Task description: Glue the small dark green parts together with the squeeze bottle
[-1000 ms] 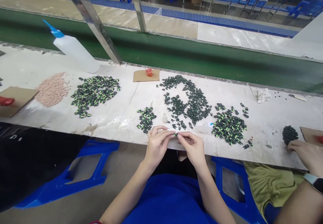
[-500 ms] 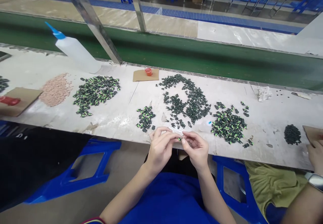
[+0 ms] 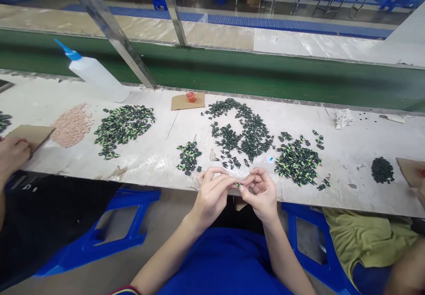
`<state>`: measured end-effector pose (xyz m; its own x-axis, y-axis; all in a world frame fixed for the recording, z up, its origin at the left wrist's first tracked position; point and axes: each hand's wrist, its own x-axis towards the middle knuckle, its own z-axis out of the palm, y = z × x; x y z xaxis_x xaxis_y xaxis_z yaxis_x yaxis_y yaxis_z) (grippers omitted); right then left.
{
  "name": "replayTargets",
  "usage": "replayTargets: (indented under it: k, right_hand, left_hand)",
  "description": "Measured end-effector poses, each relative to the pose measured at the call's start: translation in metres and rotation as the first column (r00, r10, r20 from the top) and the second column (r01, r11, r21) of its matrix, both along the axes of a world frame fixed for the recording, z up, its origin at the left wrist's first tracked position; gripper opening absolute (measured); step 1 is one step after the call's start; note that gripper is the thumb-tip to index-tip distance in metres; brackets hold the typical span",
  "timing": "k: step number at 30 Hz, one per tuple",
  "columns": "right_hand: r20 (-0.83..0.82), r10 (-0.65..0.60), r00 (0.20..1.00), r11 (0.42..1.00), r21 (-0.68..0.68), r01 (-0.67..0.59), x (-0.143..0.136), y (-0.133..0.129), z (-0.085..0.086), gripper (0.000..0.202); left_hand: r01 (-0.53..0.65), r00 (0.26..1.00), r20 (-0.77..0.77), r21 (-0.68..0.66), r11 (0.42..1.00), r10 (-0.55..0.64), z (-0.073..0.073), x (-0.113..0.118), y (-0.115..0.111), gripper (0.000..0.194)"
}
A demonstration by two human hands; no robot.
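Over the front edge of the table, my left hand (image 3: pixel 212 193) and my right hand (image 3: pixel 261 194) meet fingertip to fingertip. Pinched between them is a small black-and-green part (image 3: pixel 238 184), mostly covered by the fingers. Just beyond my left hand lies a small pile of black-and-green parts (image 3: pixel 188 157). Small dark, rod-like pieces (image 3: pixel 254 135) spread over the table ahead of both hands. To the right of my right hand sits a larger heap of black-and-green parts (image 3: pixel 297 164).
Farther left are another black-and-green heap (image 3: pixel 124 129), pale pink pieces (image 3: pixel 73 126) and a white squeeze bottle (image 3: pixel 98 78). A small red cup (image 3: pixel 190 96) stands on cardboard (image 3: pixel 177 103). A co-worker's hand (image 3: pixel 13 155) is at far left. Dark pieces (image 3: pixel 381 170) lie at right.
My hands keep their pinch, with the right fingers slightly shifted. A co-worker's hand has come onto the left cardboard; the right co-worker's arm has moved and is blurred. The view has shifted slightly.
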<state>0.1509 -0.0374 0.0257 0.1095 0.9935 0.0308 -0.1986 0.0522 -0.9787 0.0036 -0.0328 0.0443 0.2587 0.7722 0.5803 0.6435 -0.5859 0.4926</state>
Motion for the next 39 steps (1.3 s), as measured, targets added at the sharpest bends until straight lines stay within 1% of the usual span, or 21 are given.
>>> replayTargets:
  k: [4, 8, 10, 14, 15, 16, 17, 18, 19, 20, 21, 23, 26, 28, 29, 31, 33, 35, 37, 39]
  right_hand:
    - [-0.039, 0.002, 0.999, 1.000, -0.007, -0.002, -0.003, 0.000, 0.000, 0.038]
    - [-0.023, 0.013, 1.000, 1.000, -0.021, -0.014, 0.006, -0.007, -0.006, 0.036]
    - [0.039, 0.013, 0.999, 0.999, -0.042, -0.011, 0.018, -0.012, -0.009, 0.033]
    - [0.249, 0.045, 0.967, 0.994, -0.109, -0.018, 0.051, -0.023, -0.010, 0.025]
    - [0.295, 0.019, 0.955, 0.994, -0.108, 0.013, 0.059, -0.023, -0.010, 0.024]
    - [0.337, -0.044, 0.940, 0.992, -0.093, 0.080, 0.068, -0.023, -0.010, 0.024]
    - [0.381, -0.146, 0.913, 0.981, -0.063, 0.183, 0.076, -0.021, -0.011, 0.024]
    - [0.423, -0.263, 0.867, 0.954, -0.019, 0.299, 0.084, -0.017, -0.012, 0.025]
    - [0.465, -0.383, 0.798, 0.909, 0.035, 0.416, 0.091, -0.013, -0.013, 0.025]
    - [0.502, -0.489, 0.713, 0.851, 0.097, 0.516, 0.097, -0.008, -0.014, 0.026]
    - [0.542, -0.548, 0.637, 0.809, 0.149, 0.569, 0.102, -0.002, -0.015, 0.026]
    - [0.625, -0.593, 0.507, 0.762, 0.232, 0.604, 0.107, 0.009, -0.016, 0.029]
    - [0.697, -0.630, 0.343, 0.725, 0.369, 0.581, 0.106, 0.019, -0.014, 0.043]
    - [0.708, -0.647, 0.285, 0.725, 0.453, 0.519, 0.101, 0.021, -0.014, 0.046]
    - [0.719, -0.638, 0.276, 0.742, 0.479, 0.470, 0.098, 0.020, -0.014, 0.046]
    - [0.767, -0.581, 0.271, 0.801, 0.479, 0.360, 0.090, 0.018, -0.017, 0.047]
    - [0.828, -0.500, 0.255, 0.858, 0.434, 0.273, 0.082, 0.016, -0.019, 0.052]
    - [0.871, -0.426, 0.247, 0.900, 0.380, 0.211, 0.074, 0.015, -0.022, 0.055]
    - [0.886, -0.392, 0.248, 0.918, 0.360, 0.166, 0.067, 0.017, -0.024, 0.050]
    - [0.879, -0.400, 0.259, 0.916, 0.371, 0.154, 0.062, 0.021, -0.026, 0.038]
  left_hand:
    - [0.021, 1.000, 0.019, 0.016, 1.000, -0.021, -0.002, 0.002, -0.002, 0.023]
    - [0.060, 0.998, 0.014, -0.025, 0.998, -0.060, -0.011, 0.007, -0.007, 0.021]
    - [0.096, 0.995, 0.020, -0.042, 0.994, -0.096, -0.018, 0.016, -0.009, 0.021]
    - [0.212, 0.977, 0.043, -0.115, 0.971, -0.208, -0.032, 0.036, -0.011, 0.022]
    - [0.237, 0.971, 0.026, -0.142, 0.961, -0.236, -0.034, 0.040, -0.010, 0.025]
    - [0.251, 0.967, -0.003, -0.166, 0.954, -0.255, -0.035, 0.041, -0.009, 0.029]
    - [0.247, 0.966, -0.036, -0.181, 0.952, -0.258, -0.035, 0.039, -0.008, 0.033]
    - [0.222, 0.969, -0.068, -0.187, 0.957, -0.238, -0.035, 0.035, -0.006, 0.035]
    - [0.178, 0.975, -0.098, -0.184, 0.967, -0.198, -0.034, 0.028, -0.004, 0.036]
    - [0.116, 0.983, -0.121, -0.176, 0.978, -0.138, -0.033, 0.019, -0.002, 0.034]
    - [0.040, 0.987, -0.146, -0.162, 0.986, -0.064, -0.032, 0.008, 0.000, 0.032]
    - [-0.088, 0.972, -0.229, -0.138, 0.986, 0.055, -0.030, -0.018, 0.005, 0.030]
    - [-0.145, 0.924, -0.373, -0.126, 0.981, 0.088, -0.029, -0.054, 0.010, 0.034]
    - [-0.163, 0.902, -0.417, -0.090, 0.982, 0.112, -0.031, -0.071, 0.012, 0.030]
    - [-0.167, 0.896, -0.427, -0.069, 0.984, 0.122, -0.033, -0.077, 0.014, 0.027]
    - [-0.154, 0.895, -0.429, -0.035, 0.988, 0.124, -0.038, -0.084, 0.019, 0.025]
    - [-0.122, 0.900, -0.424, -0.017, 0.992, 0.104, -0.042, -0.089, 0.025, 0.026]
    - [-0.094, 0.904, -0.419, -0.012, 0.996, 0.080, -0.045, -0.091, 0.030, 0.023]
    - [-0.079, 0.912, -0.404, -0.016, 0.997, 0.066, -0.045, -0.091, 0.034, 0.018]
    - [-0.064, 0.933, -0.355, -0.016, 0.998, 0.054, -0.042, -0.087, 0.035, 0.016]
